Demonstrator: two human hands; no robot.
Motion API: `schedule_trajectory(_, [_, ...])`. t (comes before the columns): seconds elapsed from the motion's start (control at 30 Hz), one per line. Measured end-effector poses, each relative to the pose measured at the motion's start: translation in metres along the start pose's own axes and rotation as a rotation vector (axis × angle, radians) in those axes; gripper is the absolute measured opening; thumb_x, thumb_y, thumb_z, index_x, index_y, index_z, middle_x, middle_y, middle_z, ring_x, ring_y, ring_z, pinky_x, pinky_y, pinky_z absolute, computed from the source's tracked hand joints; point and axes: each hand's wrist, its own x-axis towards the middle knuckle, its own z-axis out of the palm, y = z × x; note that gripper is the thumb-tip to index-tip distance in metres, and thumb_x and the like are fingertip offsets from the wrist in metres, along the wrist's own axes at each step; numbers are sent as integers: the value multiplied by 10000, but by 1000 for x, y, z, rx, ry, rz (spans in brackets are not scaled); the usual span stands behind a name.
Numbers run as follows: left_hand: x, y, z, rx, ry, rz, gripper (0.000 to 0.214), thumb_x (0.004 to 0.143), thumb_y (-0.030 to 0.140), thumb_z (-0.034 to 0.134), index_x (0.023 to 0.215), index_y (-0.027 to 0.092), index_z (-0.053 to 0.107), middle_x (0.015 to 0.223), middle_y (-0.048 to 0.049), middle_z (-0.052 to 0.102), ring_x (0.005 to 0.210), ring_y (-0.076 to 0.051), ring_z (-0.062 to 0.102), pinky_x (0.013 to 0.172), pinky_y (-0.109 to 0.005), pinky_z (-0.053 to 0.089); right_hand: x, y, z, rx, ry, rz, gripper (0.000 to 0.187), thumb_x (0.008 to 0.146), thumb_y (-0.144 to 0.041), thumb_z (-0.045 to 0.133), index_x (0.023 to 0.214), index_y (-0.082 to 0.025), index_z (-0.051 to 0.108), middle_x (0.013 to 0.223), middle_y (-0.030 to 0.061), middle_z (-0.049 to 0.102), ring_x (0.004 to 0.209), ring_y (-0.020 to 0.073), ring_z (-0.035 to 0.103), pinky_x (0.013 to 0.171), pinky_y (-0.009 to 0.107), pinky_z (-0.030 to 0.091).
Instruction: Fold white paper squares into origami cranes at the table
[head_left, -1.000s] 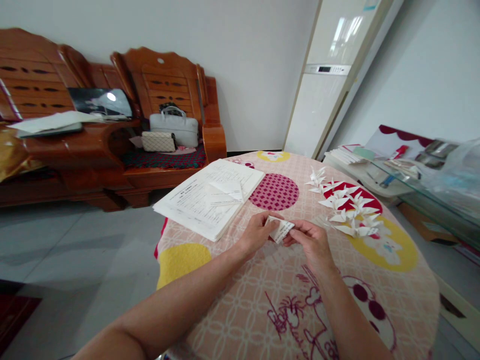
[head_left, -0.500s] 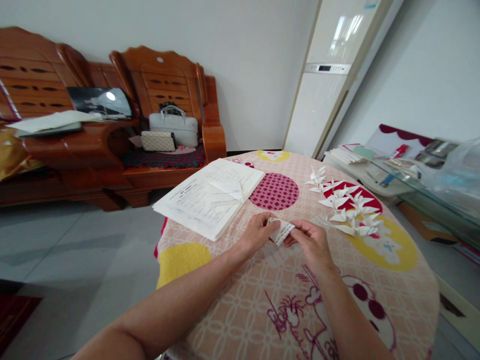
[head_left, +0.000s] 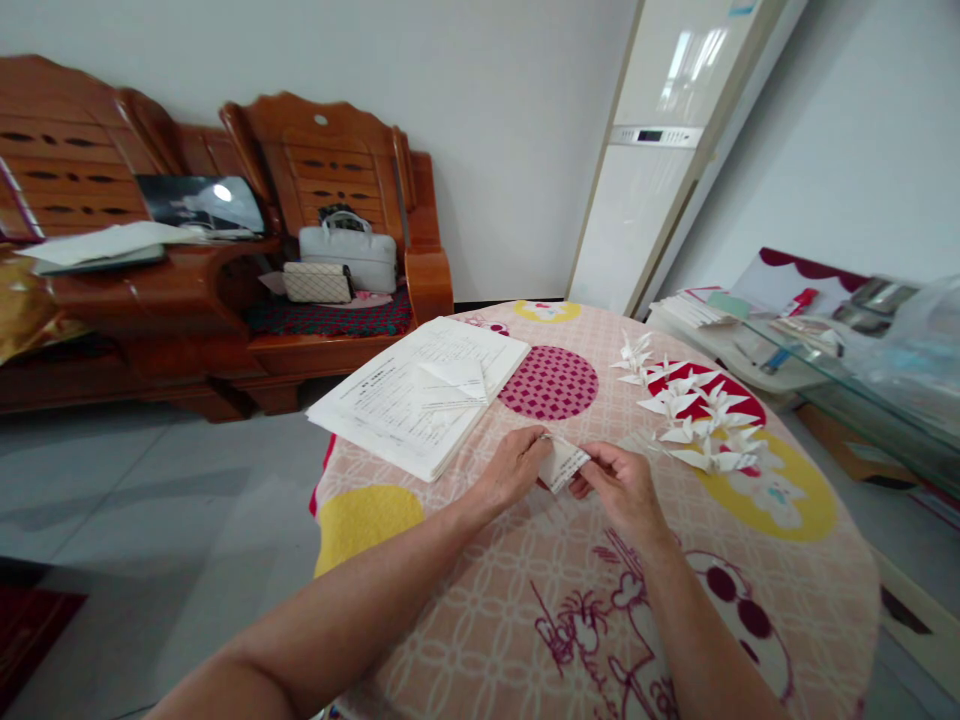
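Note:
A small folded paper (head_left: 562, 464) with printed text is held between my two hands, over the patterned tablecloth (head_left: 480, 600). My left hand (head_left: 517, 463) is closed on its left corner. On the opposite corner, the thumb and fingers of my right hand (head_left: 619, 484) pinch the paper. Several white folded paper cranes (head_left: 709, 458) stand in a cluster to the right. Up and to the left lies a stack of printed sheets (head_left: 375, 410), with a loose folded piece of paper (head_left: 454, 382) on top.
A glass-topped side stand (head_left: 847, 370) holding papers, metal bowls and a plastic bag borders the table at right. Behind are a wooden chair (head_left: 330, 150) with a grey handbag (head_left: 349, 255) and a tall white air conditioner (head_left: 652, 180).
The fingers of my left hand have shifted slightly on the folded paper, and more of its upper face shows. My right hand keeps its pinch almost unmoved.

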Motion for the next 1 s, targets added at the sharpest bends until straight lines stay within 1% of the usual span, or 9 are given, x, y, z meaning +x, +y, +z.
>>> schedule_trajectory(0.13, [-1, 2, 0, 33, 1, -31, 230, 809, 307, 395, 711, 161, 543, 669, -21, 554, 613, -160, 557, 491, -241, 468, 0, 3, -1, 10, -17, -2, 193, 798, -300, 612, 847, -137, 702, 595, 16, 679, 500, 151, 622, 497, 244, 530])
schedule_trajectory(0.27, [1, -1, 0, 30, -4, -43, 221, 802, 297, 401, 710, 162, 550, 676, -24, 558, 629, -167, 569, 491, -241, 474, 0, 5, -3, -3, -14, -8, 201, 802, -304, 607, 853, -134, 703, 595, 20, 681, 494, 154, 621, 490, 247, 528])
schedule_trajectory(0.5, [1, -2, 1, -76, -20, -61, 201, 780, 301, 435, 665, 165, 530, 635, -9, 531, 592, -145, 546, 473, -212, 458, -1, -3, -1, -81, 42, -42, 172, 766, -285, 629, 812, -146, 720, 553, 8, 654, 475, 156, 605, 470, 248, 513])
schedule_trajectory(0.6, [0, 0, 1, -90, -26, -60, 210, 776, 306, 430, 655, 166, 528, 616, -5, 529, 570, -140, 530, 475, -217, 451, -3, -4, -1, -67, 36, -54, 187, 765, -300, 637, 840, -152, 723, 579, 11, 664, 489, 166, 613, 478, 261, 520])
schedule_trajectory(0.77, [2, -4, 1, -56, -34, -45, 235, 788, 327, 426, 673, 157, 542, 646, -11, 525, 600, -157, 549, 495, -243, 465, -3, -1, -3, -28, 27, -64, 213, 790, -315, 627, 895, -151, 713, 594, 14, 680, 500, 174, 626, 489, 272, 529])
schedule_trajectory(0.87, [4, -7, 1, -30, -45, -28, 230, 801, 316, 421, 697, 155, 547, 656, -11, 534, 607, -155, 557, 497, -234, 461, -2, 0, -3, -4, 17, -36, 178, 778, -293, 625, 851, -154, 709, 576, 8, 676, 485, 166, 623, 481, 264, 528])
schedule_trajectory(1.0, [1, -4, -1, 58, -59, 28, 240, 833, 304, 416, 674, 159, 521, 621, 6, 516, 586, -135, 536, 496, -208, 427, -1, -2, -2, 41, -38, 66, 171, 763, -321, 641, 746, -156, 683, 510, -2, 643, 430, 152, 597, 438, 248, 508])
